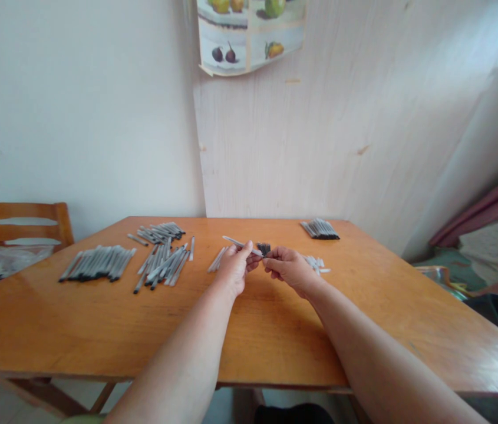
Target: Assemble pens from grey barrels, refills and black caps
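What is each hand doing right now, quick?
Left hand: closed on a thin grey stick.
Right hand: closed, fingers pinching a small dark piece at the stick's end.

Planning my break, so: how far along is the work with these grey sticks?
Probably partway. Done, it seems: a neat row at the left of the table and a tidy bundle at the far right. In hand: the left hand pinches one grey stick, and the right hand holds a small dark piece at its end. Left: the loose pile and small white pieces.
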Demonstrator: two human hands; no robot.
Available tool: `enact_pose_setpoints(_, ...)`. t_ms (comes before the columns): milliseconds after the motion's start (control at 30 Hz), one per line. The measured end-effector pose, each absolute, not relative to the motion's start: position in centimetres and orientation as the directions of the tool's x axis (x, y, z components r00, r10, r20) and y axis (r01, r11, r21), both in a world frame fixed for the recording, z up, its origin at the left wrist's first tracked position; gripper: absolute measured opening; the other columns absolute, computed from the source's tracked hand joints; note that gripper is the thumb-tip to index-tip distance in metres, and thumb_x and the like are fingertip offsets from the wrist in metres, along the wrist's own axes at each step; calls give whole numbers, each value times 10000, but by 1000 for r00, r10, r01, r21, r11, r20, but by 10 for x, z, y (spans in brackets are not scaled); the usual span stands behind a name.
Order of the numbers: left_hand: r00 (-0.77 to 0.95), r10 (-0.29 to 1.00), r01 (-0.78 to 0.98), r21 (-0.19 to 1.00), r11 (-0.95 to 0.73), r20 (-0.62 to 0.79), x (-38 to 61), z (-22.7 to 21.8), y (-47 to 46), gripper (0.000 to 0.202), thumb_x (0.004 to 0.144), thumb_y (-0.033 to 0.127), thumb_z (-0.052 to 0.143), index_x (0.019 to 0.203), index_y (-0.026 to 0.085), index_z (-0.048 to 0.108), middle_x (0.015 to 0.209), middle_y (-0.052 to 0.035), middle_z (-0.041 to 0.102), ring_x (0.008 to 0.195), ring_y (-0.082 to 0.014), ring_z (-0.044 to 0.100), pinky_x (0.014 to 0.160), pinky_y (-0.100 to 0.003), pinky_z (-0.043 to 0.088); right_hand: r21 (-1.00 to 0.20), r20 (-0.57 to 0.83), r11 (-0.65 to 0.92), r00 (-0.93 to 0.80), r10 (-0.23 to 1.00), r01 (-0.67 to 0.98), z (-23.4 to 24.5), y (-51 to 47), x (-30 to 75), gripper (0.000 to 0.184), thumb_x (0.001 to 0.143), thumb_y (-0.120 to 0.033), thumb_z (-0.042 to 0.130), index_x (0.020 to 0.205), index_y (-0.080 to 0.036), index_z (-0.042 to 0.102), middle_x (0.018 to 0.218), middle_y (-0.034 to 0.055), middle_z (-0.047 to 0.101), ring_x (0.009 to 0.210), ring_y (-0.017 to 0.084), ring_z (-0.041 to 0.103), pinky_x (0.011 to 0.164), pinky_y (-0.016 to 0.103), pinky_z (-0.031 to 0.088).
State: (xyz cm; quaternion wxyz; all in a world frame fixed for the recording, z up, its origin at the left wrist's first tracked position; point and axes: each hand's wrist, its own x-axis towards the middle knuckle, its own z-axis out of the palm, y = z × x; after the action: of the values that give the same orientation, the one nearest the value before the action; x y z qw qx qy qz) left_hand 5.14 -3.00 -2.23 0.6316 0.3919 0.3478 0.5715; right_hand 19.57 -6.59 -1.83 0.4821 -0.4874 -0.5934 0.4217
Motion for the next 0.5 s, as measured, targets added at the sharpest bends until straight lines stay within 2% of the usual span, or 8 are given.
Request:
enact_pose_setpoints(233,99,994,-512,854,94,-50,49,-23,-27,170,819,296,619,815,147,538,695,-68,676,610,-139,657,561,-222,483,-963,117,140,-107,987,232,-10,-69,202,194,737,-340,638,802,-167,579,675,7,624,498,72,503,472,196,380)
enact_pose_setpoints(300,84,994,-537,838,103,-69,47,-23,-24,158,825,282,615,812,141,546,699,-66,674,618,-134,659,562,-216,485,-953,120,133,-65,991,273,-8,-66,212,201,750,-350,621,827,-167,589,691,17,629,496,78,504,469,201,384)
enact_pose_setpoints(400,67,994,-553,826,107,-83,45,-23,-21,163,827,281,617,799,133,554,696,-67,670,627,-134,659,549,-209,481,-889,188,113,129,974,444,-7,-56,235,229,771,-372,580,851,-159,607,672,26,622,501,90,501,468,206,370)
enact_pose_setpoints(500,56,995,-545,832,100,-82,44,-24,-19,184,833,300,611,792,129,557,686,-71,665,626,-136,658,540,-206,475,-693,270,-31,299,915,720,-10,-44,263,217,746,-356,583,810,-160,651,672,45,631,602,130,552,532,220,381)
